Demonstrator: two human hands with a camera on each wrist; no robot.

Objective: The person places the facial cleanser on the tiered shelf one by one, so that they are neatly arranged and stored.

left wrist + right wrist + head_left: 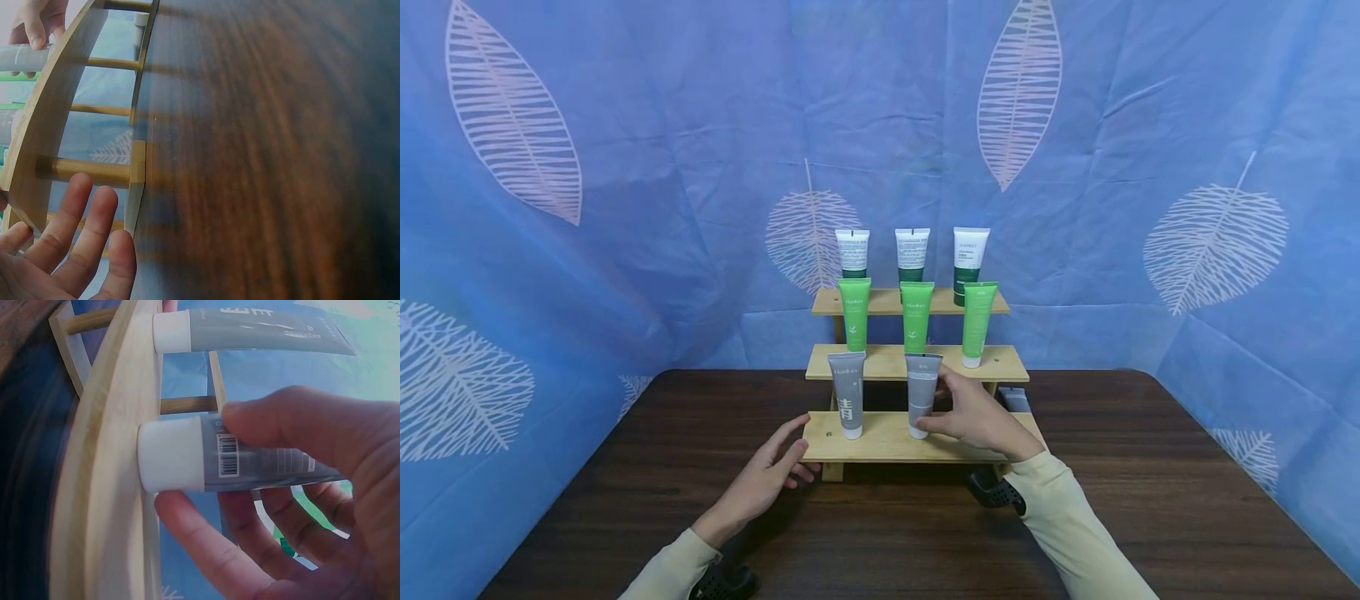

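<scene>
My right hand (977, 412) holds a grey squeeze tube (922, 392) with a white cap. The tube stands cap-down on the lowest step of a wooden three-tier display stand (887, 450). In the right wrist view the thumb (281, 422) lies on the barcode side and the fingers (212, 540) are on the opposite side. Another grey tube (847, 392) stands to its left on the same step. My left hand (760, 475) is at that step's left end, its fingers spread and loosely bent; the left wrist view shows nothing gripped in it.
Three green tubes (917, 317) stand on the middle step. Three white-and-dark-green tubes (912, 250) line the top step. Behind the stand's right side, a grey item (1015, 400) is partly hidden. The stand sits on a dark wooden table (1150, 467) before a blue leaf-print cloth (685, 208).
</scene>
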